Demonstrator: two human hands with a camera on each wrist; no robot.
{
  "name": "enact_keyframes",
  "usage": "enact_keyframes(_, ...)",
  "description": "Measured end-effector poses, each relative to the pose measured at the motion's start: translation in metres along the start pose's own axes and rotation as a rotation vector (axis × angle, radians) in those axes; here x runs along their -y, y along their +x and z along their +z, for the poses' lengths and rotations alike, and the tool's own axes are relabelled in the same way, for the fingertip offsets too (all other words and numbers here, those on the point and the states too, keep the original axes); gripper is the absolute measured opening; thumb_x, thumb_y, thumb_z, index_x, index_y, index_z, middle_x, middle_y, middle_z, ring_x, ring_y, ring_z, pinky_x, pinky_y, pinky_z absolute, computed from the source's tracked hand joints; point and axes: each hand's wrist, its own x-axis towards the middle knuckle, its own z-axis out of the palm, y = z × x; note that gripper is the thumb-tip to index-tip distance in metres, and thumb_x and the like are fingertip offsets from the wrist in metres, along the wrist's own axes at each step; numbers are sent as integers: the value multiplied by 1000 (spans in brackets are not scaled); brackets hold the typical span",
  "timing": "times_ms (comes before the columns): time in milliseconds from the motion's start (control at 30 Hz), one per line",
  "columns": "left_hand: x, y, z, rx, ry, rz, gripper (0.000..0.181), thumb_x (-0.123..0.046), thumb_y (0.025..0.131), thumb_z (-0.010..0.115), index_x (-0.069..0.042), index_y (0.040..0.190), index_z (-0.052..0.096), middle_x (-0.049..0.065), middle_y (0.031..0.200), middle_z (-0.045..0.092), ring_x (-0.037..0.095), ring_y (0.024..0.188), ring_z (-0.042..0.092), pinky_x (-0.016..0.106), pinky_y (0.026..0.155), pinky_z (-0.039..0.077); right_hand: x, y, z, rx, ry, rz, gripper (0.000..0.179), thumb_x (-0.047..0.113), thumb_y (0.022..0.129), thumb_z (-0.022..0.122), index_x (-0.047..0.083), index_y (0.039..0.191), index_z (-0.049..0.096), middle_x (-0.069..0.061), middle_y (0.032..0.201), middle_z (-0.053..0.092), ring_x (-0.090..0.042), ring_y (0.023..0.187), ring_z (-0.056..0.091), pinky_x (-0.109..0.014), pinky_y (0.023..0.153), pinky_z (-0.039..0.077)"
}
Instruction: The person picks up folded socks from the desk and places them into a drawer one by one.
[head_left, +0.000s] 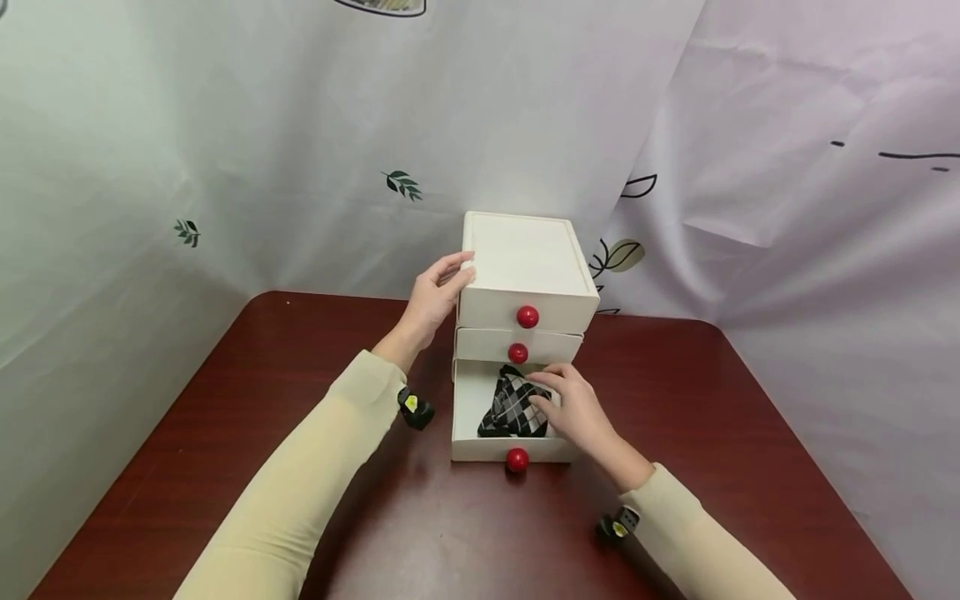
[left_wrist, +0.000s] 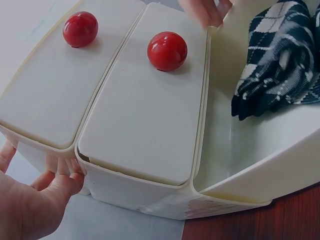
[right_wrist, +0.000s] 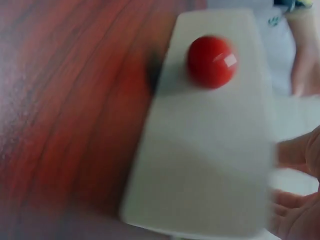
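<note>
A small white drawer unit (head_left: 528,254) with red round knobs stands on the table. Its bottom drawer (head_left: 480,451) is pulled out, and inside lies a folded black, grey and white argyle knit (head_left: 517,408), which looks like socks. My left hand (head_left: 432,297) rests against the unit's upper left side, fingers fairly straight; in the left wrist view its fingertips touch the side wall. Over the drawer's right side, my right hand (head_left: 577,408) has thumb and fingers apart beside the knit's right edge. Whether the fingertips touch it is unclear; the right wrist view is blurred.
The upper drawer (left_wrist: 115,75) and the middle drawer (left_wrist: 145,110) are pushed in. A dark red wooden table (head_left: 300,500) lies under everything. Close behind the unit hangs a pale curtain (head_left: 300,125) with leaf prints.
</note>
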Motion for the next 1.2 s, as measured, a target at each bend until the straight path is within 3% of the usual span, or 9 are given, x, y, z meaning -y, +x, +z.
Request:
enact_keyframes(100,4,2,0,-8,-3,2,40,-33,91,60,-23,130,55,1,137,44,16,121,44,41,96,38,13,-13,-14,32,72,22,18,9,80,73,6,97,72,-3,87,62,-17,72,59,-29,62,48)
enact_keyframes(200,5,2,1,-14,-3,0,40,-33,91,60,-24,129,56,1,136,44,16,121,44,41,95,39,19,-28,-22,164,249,138,14,13,84,69,2,92,72,-2,74,64,-14,63,60,-25,57,49)
enact_keyframes(400,5,2,0,-9,1,-8,40,-33,91,60,-23,130,56,1,137,43,17,121,44,41,97,38,15,-58,-13,359,614,399,30,16,91,61,-13,92,66,-17,71,65,-31,62,65,-40,58,53)
enact_keyframes(533,5,2,0,-15,-7,-5,40,-32,91,60,-23,129,56,2,137,43,17,121,44,42,97,38,11,-69,2,404,718,494,35,19,92,59,-16,93,64,-18,72,65,-29,61,65,-42,57,53)
enact_keyframes(833,6,2,1,-12,-29,2,40,-31,91,60,-23,130,56,2,137,43,16,120,44,41,96,39,13,-67,29,374,869,614,43,25,92,59,-18,90,61,-16,71,65,-19,58,65,-35,58,54)
enact_keyframes(1200,6,0,-1,0,8,3,40,-34,92,58,-25,130,54,1,139,41,17,123,42,42,97,37,4,-30,48,251,950,693,40,23,91,61,-16,100,59,-13,69,65,-17,56,64,-31,55,53)
